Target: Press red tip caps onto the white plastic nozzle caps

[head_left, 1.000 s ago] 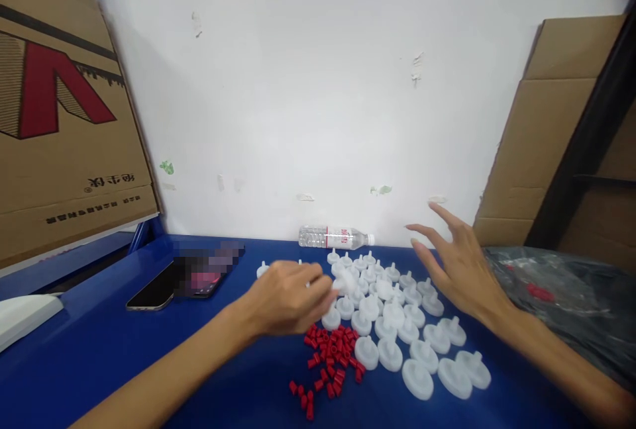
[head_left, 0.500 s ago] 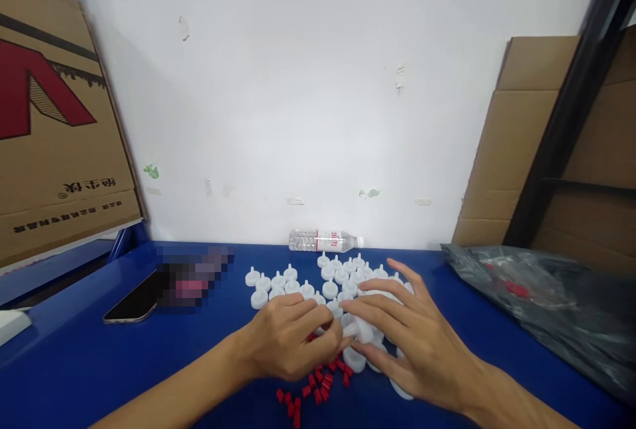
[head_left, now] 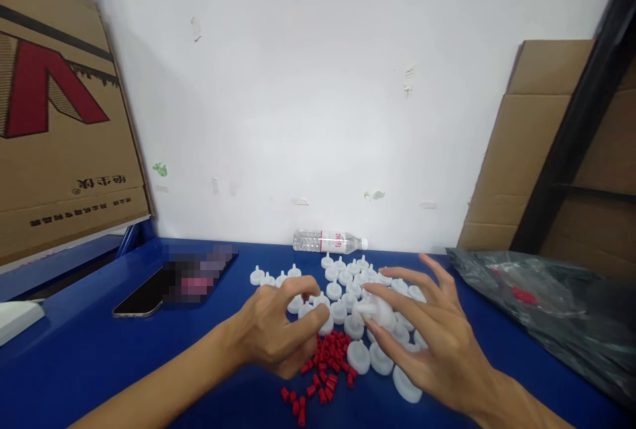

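My right hand (head_left: 427, 330) holds a white nozzle cap (head_left: 375, 310) between thumb and fingers, its spout turned left. My left hand (head_left: 283, 326) is beside the pile of small red tip caps (head_left: 330, 353), its thumb and forefinger apart and nothing visible between them; its other fingers are curled under and partly hidden. Many more white nozzle caps (head_left: 334, 290) stand spout-up behind and between my hands. A few larger white caps (head_left: 358, 357) are close to my right thumb, some partly covered by the hand.
A clear plastic bottle (head_left: 328, 241) lies against the wall. At the left are a phone (head_left: 142, 295), a blurred-out flat object and a cardboard box (head_left: 64, 171). A dark plastic bag (head_left: 561, 323) with something red in it lies at the right, near standing cardboard (head_left: 517, 151).
My left hand has come away from the nozzle cap, moving left, and its thumb and forefinger have parted. My right hand has shifted slightly right, still holding the cap. More red tip caps show.
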### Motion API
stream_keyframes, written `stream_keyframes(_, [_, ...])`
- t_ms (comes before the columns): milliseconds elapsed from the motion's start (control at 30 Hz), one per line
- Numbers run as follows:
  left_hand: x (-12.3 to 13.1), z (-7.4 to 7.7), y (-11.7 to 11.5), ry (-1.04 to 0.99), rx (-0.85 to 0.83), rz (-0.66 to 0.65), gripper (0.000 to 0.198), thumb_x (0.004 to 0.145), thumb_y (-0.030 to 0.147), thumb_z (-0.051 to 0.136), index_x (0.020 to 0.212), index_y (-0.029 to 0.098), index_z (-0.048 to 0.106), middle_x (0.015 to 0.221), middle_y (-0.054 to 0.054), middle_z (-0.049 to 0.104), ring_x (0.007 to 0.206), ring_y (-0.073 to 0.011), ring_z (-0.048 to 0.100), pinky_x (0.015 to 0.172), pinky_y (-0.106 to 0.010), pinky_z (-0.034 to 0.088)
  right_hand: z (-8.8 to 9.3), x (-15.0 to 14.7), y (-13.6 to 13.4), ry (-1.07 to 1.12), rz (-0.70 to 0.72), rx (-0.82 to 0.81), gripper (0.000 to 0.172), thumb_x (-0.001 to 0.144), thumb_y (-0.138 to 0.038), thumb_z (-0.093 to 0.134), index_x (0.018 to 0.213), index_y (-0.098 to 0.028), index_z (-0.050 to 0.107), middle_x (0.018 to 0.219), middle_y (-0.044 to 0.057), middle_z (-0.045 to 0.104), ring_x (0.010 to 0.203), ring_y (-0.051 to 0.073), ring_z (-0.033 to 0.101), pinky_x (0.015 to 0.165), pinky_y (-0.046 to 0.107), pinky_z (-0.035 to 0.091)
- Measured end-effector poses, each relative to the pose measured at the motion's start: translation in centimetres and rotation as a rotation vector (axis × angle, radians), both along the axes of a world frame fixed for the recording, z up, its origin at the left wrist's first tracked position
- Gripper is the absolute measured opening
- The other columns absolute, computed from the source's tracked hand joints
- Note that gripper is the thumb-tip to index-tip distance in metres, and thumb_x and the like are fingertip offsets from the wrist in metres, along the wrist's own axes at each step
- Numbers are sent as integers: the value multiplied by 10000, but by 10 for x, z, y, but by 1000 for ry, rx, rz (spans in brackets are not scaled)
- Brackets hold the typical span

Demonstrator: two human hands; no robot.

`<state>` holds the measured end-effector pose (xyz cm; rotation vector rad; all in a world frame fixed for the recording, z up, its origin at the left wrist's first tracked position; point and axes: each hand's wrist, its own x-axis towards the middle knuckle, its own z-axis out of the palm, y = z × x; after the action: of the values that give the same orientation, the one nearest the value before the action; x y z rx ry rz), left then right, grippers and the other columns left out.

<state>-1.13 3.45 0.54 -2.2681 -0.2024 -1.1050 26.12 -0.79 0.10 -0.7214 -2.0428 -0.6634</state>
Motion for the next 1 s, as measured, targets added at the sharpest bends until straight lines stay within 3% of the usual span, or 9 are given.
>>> stream_keyframes(133, [-7, -6, 3, 279, -111, 99, 220, 810, 112, 455, 993, 171, 562, 661, -3, 581, 444, -147, 485, 391, -309, 311, 0, -1, -1, -14, 7, -21, 357, 930, -223, 689, 1278, -187, 620, 976, 50, 796, 1137, 294, 666, 1172, 621, 260])
stream_keyframes(300, [0, -1, -4, 523, -436, 337, 75, 766, 158, 523, 794, 219, 490, 616, 16, 583, 457, -176, 530, 440, -351, 280, -2, -6, -4, -6, 13, -96, 302, 948, -236, 671, 1247, -228, 631, 947, 19, 789, 1124, 281, 664, 1184, 605, 235])
stream_keyframes(567, [-1, 33, -23, 551, -705, 552, 133, 898, 152, 501, 836, 225, 593, 798, -12, 702, 647, -212, 657, 570, -333, 364, -1, -5, -5, 0, 23, -109, 277, 951, -244, 654, 1228, -225, 658, 983, 39, 787, 1112, 270, 672, 1174, 589, 273])
stream_keyframes(733, [-6, 29, -20, 608, -769, 651, 171, 899, 138, 520, 847, 229, 656, 803, -47, 729, 751, -276, 717, 614, -336, 400, -2, -6, -5, 7, 20, -125, 294, 953, -248, 647, 1247, -249, 664, 944, 23, 785, 1084, 261, 688, 1170, 593, 307])
stream_keyframes(1000, [-5, 23, -15, 583, -827, 630, 124, 903, 195, 590, 896, 239, 705, 827, -57, 756, 799, -290, 738, 635, -332, 421, -4, -7, -5, 3, 52, -171, 308, 947, -244, 660, 1254, -239, 654, 955, 22, 787, 1069, 251, 688, 1184, 609, 294])
